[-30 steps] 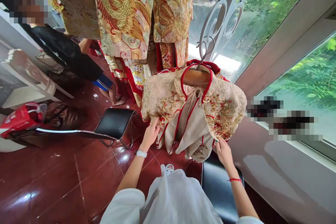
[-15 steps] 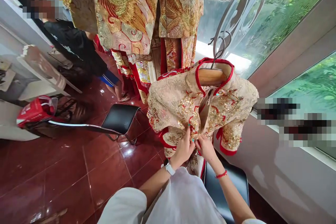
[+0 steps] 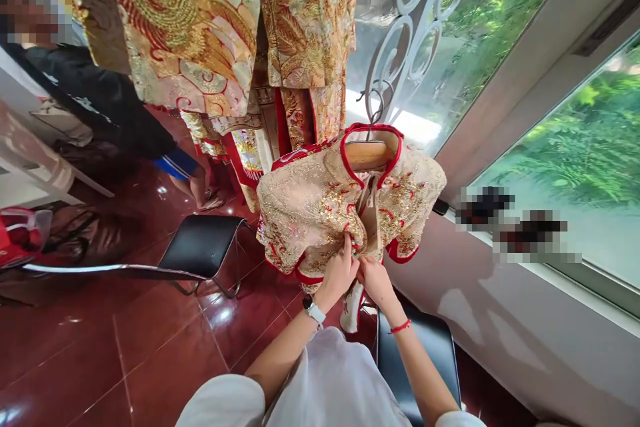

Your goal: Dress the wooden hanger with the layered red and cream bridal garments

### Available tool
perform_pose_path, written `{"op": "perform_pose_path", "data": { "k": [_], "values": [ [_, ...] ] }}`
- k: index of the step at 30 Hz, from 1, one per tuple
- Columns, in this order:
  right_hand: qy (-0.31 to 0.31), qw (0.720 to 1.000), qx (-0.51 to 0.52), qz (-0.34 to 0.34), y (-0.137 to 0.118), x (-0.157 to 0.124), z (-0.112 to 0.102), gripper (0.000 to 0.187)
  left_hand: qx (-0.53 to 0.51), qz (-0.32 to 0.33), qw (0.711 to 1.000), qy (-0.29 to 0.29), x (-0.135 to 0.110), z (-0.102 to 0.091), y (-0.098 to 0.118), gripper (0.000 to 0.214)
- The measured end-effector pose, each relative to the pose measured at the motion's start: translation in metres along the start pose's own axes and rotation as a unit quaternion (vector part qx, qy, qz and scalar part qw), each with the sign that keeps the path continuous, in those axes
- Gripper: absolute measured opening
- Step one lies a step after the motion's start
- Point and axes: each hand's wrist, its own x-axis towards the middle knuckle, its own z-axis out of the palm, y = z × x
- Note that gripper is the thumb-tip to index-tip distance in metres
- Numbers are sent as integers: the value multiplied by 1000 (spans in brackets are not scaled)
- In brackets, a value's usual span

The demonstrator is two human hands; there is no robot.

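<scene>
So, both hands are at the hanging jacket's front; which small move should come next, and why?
Probably press the two front edges together and fasten them there. The left hand and right hand pinch the jacket at its lower front, and the opening above gapes toward the hanger.

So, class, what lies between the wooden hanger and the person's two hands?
The head view shows the front opening of the jacket, pale lining between embroidered panels, running from the hanger down to the left hand and right hand, both gripping it.

Black chair (image 3: pixel 200 247) on glossy red floor (image 3: pixel 100 360)
</scene>
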Motion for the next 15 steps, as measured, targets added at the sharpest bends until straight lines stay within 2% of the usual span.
{"op": "perform_pose_path", "data": {
  "k": [5, 8, 10, 12, 13, 14, 15],
  "values": [
    [-48, 999, -14, 8, -15, 28, -1, 22, 10, 4, 1000, -12, 19, -18, 1, 90],
    [-51, 999, -11, 8, -19, 41, 2, 21, 11, -17, 1000, -3, 31, -21, 3, 102],
    [-51, 999, -5, -6, -17, 39, -2, 20, 13, -38, 999, 6, 36, -18, 1, 97],
    [-45, 999, 16, -25, -8, 29, -15, 20, 12, -40, 999, 11, 37, -15, -3, 85],
    [-21, 999, 43, -27, 0, 23, -26, 20, 10, -34, 999, 12, 37, -13, -5, 81],
    [33, 996, 79, -20, 11, 17, -40, 20, 9, -27, 1000, 11, 35, -12, -7, 79],
    [119, 985, 123, -1, 23, 12, -57, 20, 8, -21, 1000, 11, 34, -11, -9, 79]
  ]
}}
